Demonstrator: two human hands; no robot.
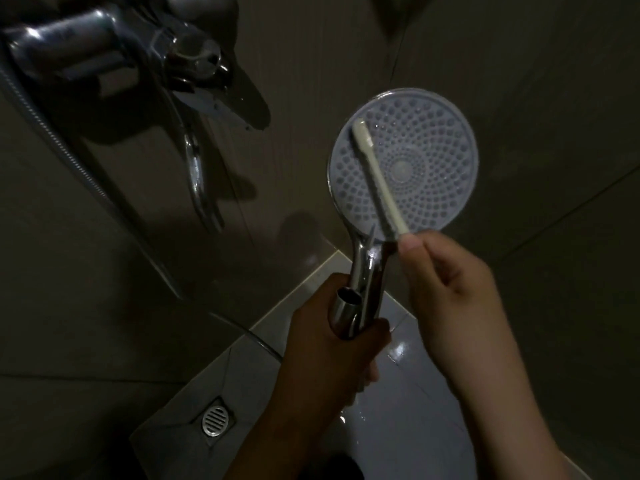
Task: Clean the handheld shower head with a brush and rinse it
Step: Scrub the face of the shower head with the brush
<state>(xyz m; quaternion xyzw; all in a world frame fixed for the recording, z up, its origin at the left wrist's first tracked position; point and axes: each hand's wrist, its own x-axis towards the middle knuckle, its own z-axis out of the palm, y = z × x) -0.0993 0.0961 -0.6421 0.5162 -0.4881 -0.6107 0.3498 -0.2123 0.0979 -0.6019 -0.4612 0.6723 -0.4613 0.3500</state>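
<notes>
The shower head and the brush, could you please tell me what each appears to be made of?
The shower head has a matte, pale grey nozzle face dotted with nubs, probably rubber or plastic; its handle looks like chromed metal or plated plastic, given its mirror highlights. The brush looks like cream plastic, dull and evenly coloured.

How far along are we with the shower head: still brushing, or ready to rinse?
Done: the left hand grips the chrome handle, turning the shower head face up. In hand: the right hand holds the brush, its head lying across the upper left of the nozzle face, so scrubbing is under way. Left: the rinse; no water runs from the head or the tap.
</notes>
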